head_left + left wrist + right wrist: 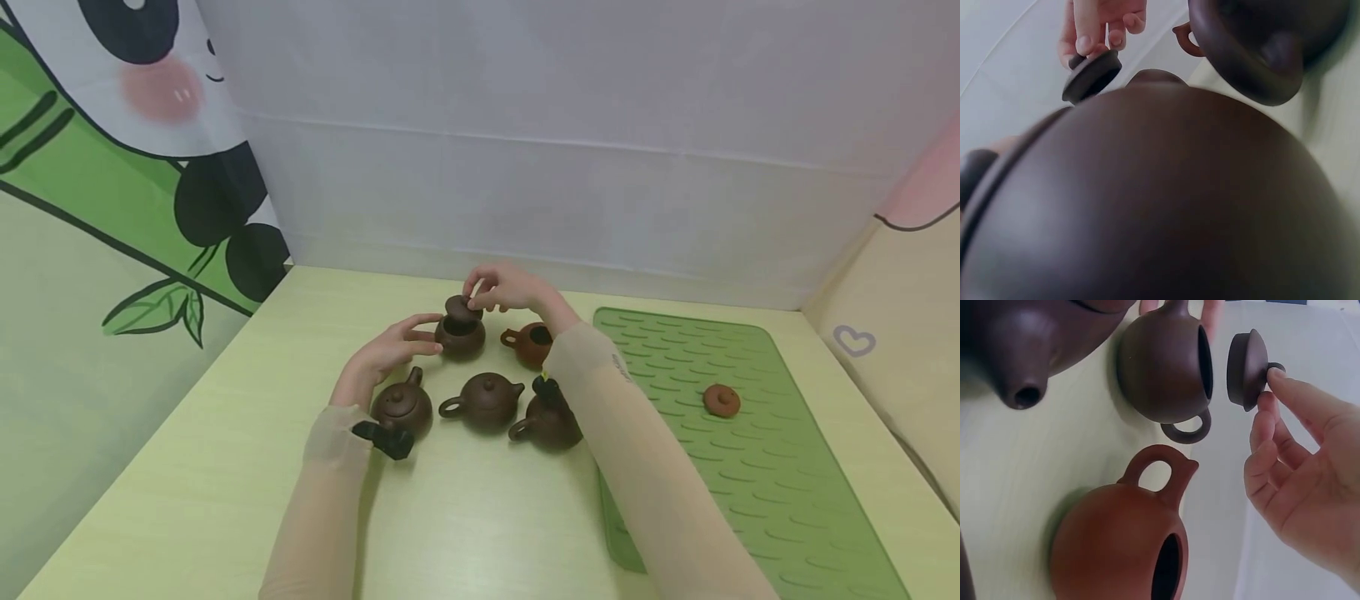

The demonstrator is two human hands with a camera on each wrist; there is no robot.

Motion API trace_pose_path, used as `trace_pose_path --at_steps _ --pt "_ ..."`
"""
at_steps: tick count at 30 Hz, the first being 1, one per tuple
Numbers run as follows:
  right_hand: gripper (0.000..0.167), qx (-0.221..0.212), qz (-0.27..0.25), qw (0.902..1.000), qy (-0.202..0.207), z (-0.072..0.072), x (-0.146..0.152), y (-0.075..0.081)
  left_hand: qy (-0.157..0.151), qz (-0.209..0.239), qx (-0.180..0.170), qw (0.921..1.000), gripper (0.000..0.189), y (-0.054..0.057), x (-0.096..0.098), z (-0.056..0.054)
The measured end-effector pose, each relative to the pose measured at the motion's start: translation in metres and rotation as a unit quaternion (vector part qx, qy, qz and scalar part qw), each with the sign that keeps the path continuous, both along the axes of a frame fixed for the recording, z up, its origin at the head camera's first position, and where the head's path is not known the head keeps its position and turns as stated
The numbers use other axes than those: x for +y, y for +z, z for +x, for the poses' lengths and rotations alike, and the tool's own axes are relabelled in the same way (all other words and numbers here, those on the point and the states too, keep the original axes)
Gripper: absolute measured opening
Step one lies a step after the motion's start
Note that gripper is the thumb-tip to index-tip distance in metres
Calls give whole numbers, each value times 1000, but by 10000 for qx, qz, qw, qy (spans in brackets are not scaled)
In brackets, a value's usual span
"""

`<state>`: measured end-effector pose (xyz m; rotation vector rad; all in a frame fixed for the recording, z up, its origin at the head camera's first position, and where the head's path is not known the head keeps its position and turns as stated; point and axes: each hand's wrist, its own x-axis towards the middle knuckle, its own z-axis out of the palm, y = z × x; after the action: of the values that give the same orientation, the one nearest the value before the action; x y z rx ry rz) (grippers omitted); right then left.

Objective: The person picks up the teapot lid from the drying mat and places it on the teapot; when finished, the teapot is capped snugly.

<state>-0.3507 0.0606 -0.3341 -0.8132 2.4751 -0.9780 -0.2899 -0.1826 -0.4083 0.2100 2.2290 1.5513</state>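
Steadying seems to be done by the left hand [390, 347]: fingers are spread loosely either side of a spout, no firm grip shown. Just in front of it, a lidded dark teapot [410, 408] is set with its spout aimed toward the back. Next rightward, the uncovered dark teapot [461, 345] is stood upright on the bench [465, 517], near the backdrop [570, 192]; its spout is pointed left, handle right, so its long axis is laid across the bench. Its lid [462, 311] is held just above the mouth, not touching the rim, slightly tilted, underside down, knob pinched by the right hand [510, 287]. Step judged: lid handling at the open pot; on or off can't be told. For the next move, the pot should be kept still and the lid levelled, rim not knocked. In front, a second lidded teapot [489, 406] is pointed right. Further right, a reddish uncovered teapot [529, 347] and another dark teapot [550, 425] are turned handle-left, part-hidden by the right sleeve [652, 467]. Far right, a reddish lid [722, 401] is laid on the green mat [780, 500].
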Motion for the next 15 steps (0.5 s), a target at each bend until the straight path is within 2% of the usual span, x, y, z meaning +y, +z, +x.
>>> trace_pose_path --at_steps 15 --pt "18 86 190 9998 -38 -3 -12 -14 19 -1 -41 10000 65 -3 -1 -3"
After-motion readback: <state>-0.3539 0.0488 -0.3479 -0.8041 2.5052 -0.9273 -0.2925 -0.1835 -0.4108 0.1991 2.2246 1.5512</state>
